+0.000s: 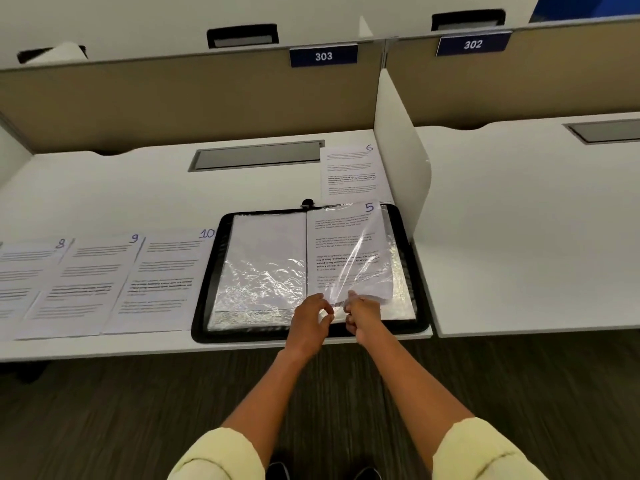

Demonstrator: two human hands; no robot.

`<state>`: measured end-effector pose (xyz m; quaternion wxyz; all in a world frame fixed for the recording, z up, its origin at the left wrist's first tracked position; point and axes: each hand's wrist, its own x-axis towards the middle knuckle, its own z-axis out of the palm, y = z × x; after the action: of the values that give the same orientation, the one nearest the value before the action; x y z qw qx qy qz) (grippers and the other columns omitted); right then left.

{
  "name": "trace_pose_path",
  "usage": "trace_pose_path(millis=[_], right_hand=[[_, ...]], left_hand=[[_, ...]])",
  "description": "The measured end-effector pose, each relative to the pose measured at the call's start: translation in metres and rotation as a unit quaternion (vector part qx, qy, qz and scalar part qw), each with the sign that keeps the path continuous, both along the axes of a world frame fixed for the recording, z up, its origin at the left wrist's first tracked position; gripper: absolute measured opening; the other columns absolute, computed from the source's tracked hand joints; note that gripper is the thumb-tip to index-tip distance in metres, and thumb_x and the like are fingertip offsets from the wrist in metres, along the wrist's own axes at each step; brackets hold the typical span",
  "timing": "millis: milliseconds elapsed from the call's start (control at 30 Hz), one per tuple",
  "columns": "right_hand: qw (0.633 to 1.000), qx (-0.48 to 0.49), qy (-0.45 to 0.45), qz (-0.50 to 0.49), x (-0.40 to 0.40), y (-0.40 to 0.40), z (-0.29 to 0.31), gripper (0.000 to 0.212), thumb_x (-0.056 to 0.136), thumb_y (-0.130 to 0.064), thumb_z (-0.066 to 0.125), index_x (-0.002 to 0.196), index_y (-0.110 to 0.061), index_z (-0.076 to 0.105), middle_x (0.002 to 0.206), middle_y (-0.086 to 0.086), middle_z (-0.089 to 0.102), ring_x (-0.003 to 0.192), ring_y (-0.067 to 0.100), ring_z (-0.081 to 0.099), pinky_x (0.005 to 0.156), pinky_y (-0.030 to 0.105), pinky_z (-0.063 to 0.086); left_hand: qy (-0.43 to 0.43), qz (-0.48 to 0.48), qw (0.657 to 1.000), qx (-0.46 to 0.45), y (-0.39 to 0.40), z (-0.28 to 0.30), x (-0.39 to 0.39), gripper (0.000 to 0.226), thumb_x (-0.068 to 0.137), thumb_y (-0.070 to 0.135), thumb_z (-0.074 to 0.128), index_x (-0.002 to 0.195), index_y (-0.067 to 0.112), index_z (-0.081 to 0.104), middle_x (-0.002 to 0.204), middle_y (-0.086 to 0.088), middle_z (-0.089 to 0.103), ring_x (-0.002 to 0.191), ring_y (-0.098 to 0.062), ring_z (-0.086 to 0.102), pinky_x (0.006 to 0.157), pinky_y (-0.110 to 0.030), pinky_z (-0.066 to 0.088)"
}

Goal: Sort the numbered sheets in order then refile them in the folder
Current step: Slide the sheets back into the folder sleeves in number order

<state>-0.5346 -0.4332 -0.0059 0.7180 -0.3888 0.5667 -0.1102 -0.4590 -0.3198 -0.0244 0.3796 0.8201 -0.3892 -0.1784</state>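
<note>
Fingers of both my hands pinch at the near edge of the folder's (pixel 408 237) right page: left hand (pixel 310 322) holds the plastic sleeve (pixel 360 268) open, right hand (pixel 362 315) grips sheet 5 (pixel 341 237), part-way in. Its long axis runs away from me, so it slides toward the desk's far edge. Sheet 6 (pixel 349 171) waits beyond, at the far right corner.

sheets (pixel 348 251) 5–10, signs (pixel 323 56) 303, 302
</note>
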Motion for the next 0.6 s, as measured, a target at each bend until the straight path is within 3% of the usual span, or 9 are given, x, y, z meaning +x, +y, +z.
trace_pose_path(millis=[100, 233, 367, 500, 600], right_hand=[[0.999, -0.028, 0.008, -0.032, -0.012, 0.005, -0.005, 0.028, 0.102, -0.032, 0.054, 0.097, -0.007, 0.065, 0.072, 0.005, 0.055, 0.051, 0.013, 0.044, 0.038, 0.022, 0.035], [0.99, -0.081, 0.04, -0.107, -0.034, 0.007, -0.01, 0.04, 0.1, -0.041, 0.055, 0.085, -0.007, 0.068, 0.072, 0.01, 0.06, 0.056, 0.017, 0.052, 0.047, 0.028, 0.043], [0.974, -0.137, 0.086, -0.161, -0.057, -0.002, -0.013, 0.046, 0.096, -0.046, 0.059, 0.07, -0.009, 0.061, 0.069, 0.012, 0.063, 0.064, 0.025, 0.061, 0.064, 0.039, 0.056], [0.964, -0.166, 0.11, -0.179, -0.071, -0.013, -0.008, 0.029, 0.092, -0.042, 0.068, 0.095, -0.013, 0.063, 0.097, 0.005, 0.062, 0.091, 0.024, 0.059, 0.084, 0.042, 0.055], [0.963, -0.177, 0.091, -0.183, -0.071, -0.014, 0.002, 0.022, 0.094, -0.031, 0.067, 0.107, -0.013, 0.068, 0.104, 0.002, 0.059, 0.098, 0.019, 0.053, 0.086, 0.034, 0.048]], left_hand=[[0.0, -0.005, 1.0, 0.005, 0.0, -0.002, -0.001, 0.016, 0.088, 0.009, 0.067, 0.088, 0.024, 0.06, 0.121, -0.004, 0.061, 0.123, -0.019, 0.052, 0.105, -0.037, 0.041], [-0.007, -0.026, 0.999, 0.023, -0.002, -0.003, -0.005, 0.01, 0.089, 0.011, 0.066, 0.09, 0.02, 0.061, 0.111, 0.001, 0.058, 0.114, -0.016, 0.052, 0.095, -0.026, 0.038], [-0.013, -0.046, 0.998, 0.044, -0.001, -0.008, -0.007, 0.01, 0.092, 0.016, 0.064, 0.094, 0.025, 0.06, 0.134, -0.006, 0.053, 0.134, -0.02, 0.041, 0.112, -0.034, 0.031], [0.0, -0.054, 0.997, 0.056, -0.001, -0.003, -0.009, 0.006, 0.092, 0.019, 0.065, 0.098, 0.021, 0.062, 0.139, -0.008, 0.05, 0.138, -0.021, 0.036, 0.114, -0.033, 0.028], [0.016, -0.059, 0.996, 0.057, -0.001, 0.001, -0.007, 0.005, 0.092, 0.022, 0.065, 0.095, 0.024, 0.061, 0.132, -0.009, 0.054, 0.131, -0.022, 0.044, 0.111, -0.041, 0.035]])
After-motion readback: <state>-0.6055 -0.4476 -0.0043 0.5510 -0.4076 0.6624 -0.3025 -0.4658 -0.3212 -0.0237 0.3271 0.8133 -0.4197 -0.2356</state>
